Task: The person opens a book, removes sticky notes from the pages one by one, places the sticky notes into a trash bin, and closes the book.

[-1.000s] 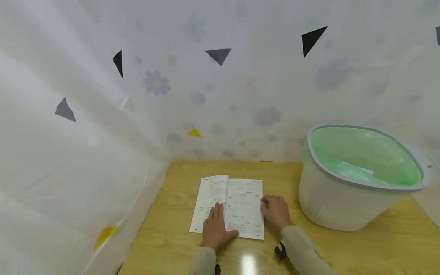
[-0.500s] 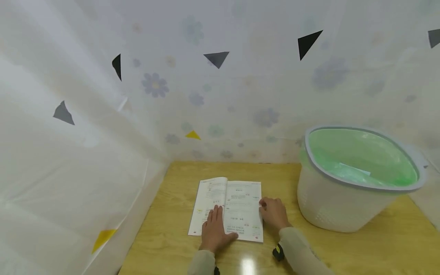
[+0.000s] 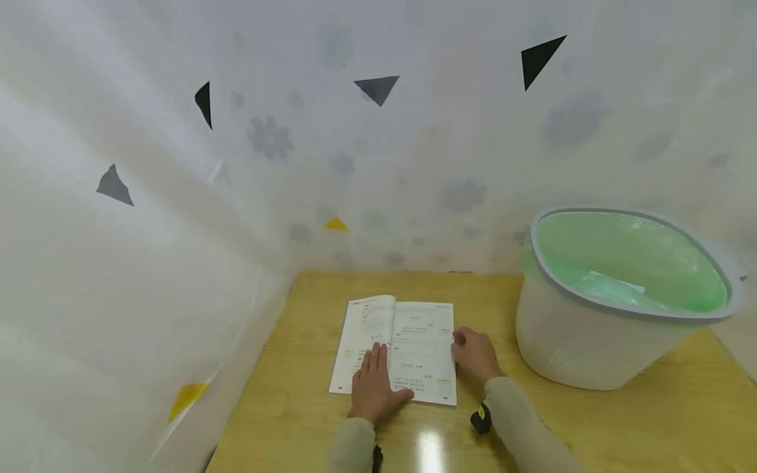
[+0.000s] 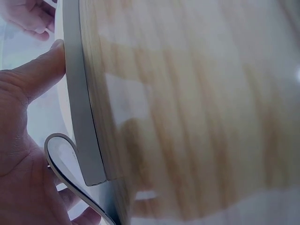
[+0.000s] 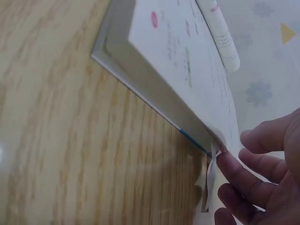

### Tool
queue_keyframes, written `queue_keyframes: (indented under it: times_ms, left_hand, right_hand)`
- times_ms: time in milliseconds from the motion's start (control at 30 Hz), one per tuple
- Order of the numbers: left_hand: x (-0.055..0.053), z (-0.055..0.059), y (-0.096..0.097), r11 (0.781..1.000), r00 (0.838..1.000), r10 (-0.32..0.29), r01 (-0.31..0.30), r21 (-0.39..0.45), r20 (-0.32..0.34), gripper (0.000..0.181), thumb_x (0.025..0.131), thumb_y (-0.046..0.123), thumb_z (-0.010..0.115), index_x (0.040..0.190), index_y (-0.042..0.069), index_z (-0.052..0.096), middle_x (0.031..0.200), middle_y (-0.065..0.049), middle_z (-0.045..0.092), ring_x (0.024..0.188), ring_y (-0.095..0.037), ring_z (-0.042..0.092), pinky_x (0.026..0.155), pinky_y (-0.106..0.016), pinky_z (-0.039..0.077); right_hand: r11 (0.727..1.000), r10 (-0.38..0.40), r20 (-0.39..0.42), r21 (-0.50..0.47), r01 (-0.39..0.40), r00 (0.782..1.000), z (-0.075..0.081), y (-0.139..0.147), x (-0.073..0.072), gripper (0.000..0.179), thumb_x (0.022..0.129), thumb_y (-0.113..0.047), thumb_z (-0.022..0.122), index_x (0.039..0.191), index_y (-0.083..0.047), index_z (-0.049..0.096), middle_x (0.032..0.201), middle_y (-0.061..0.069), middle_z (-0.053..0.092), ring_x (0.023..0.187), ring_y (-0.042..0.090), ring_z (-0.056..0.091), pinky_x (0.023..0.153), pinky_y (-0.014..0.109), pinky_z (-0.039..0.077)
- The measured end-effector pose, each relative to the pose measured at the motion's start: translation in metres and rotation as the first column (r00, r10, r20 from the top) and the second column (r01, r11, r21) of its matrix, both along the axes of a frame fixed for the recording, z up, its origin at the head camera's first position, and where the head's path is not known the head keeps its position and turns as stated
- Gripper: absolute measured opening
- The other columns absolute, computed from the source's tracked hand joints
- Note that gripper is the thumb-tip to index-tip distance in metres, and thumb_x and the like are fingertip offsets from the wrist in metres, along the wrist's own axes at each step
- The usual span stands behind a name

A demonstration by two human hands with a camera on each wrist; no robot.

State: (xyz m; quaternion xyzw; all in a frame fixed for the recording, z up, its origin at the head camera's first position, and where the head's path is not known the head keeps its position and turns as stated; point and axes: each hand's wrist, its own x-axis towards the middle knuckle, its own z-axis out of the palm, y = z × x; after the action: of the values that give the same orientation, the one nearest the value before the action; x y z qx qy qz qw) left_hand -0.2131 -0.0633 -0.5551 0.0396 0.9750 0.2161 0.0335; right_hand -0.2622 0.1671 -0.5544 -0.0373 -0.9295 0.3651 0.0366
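An open book [image 3: 422,328] with printed pages lies on the wooden table. My left hand [image 3: 375,387] rests spread across its lower left page near the spine, thumb reaching over the right page. In the left wrist view, the book's near edge [image 4: 86,117] runs beside the thumb, with a left page curling up below it. At the book's right edge is my right hand [image 3: 475,355], fingers bent. Up close in the right wrist view, a fingertip of the right hand [image 5: 267,173] touches the page edges; its thumb stands apart from the paper.
A tall white basket [image 3: 568,348] with a grey rim and green inside stands right of the book. Something pale and flat lies inside it. The wooden table [image 3: 296,368] meets a flower-patterned sheet [image 3: 414,164] at the back and a white sheet [image 3: 148,295] at the left.
The head view has shifted slightly. Both hands keep nearly the same places on the book, and the right fingers move only a little at the page edge.
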Motion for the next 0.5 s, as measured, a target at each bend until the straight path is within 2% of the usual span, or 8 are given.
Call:
queue_keyframes:
  times_ms: [200,500]
  left_hand:
    - [-0.005,0.003,-0.002,1.000,1.000,-0.007,0.007,-0.020,0.025,0.114,0.073,0.056,0.080,0.159,0.011,0.020,0.167,-0.010,0.019,0.154,-0.035,0.022,0.119,-0.058,0.028]
    - [0.003,0.007,-0.001,1.000,0.999,-0.010,0.010,-0.007,0.047,0.113,0.073,0.054,0.081,0.159,0.011,0.021,0.167,-0.010,0.019,0.154,-0.034,0.021,0.119,-0.058,0.028]
  right_hand:
    - [0.999,-0.019,0.008,-0.043,0.019,1.000,0.005,0.001,-0.007,0.030,0.093,-0.009,0.059,0.119,0.003,0.066,0.106,0.016,0.071,0.096,0.026,0.065,0.086,0.045,0.055]
    - [0.995,-0.044,-0.025,-0.087,0.042,0.999,0.011,-0.004,0.006,0.032,0.092,-0.007,0.058,0.121,0.002,0.066,0.102,0.014,0.070,0.091,0.025,0.063,0.082,0.042,0.053]
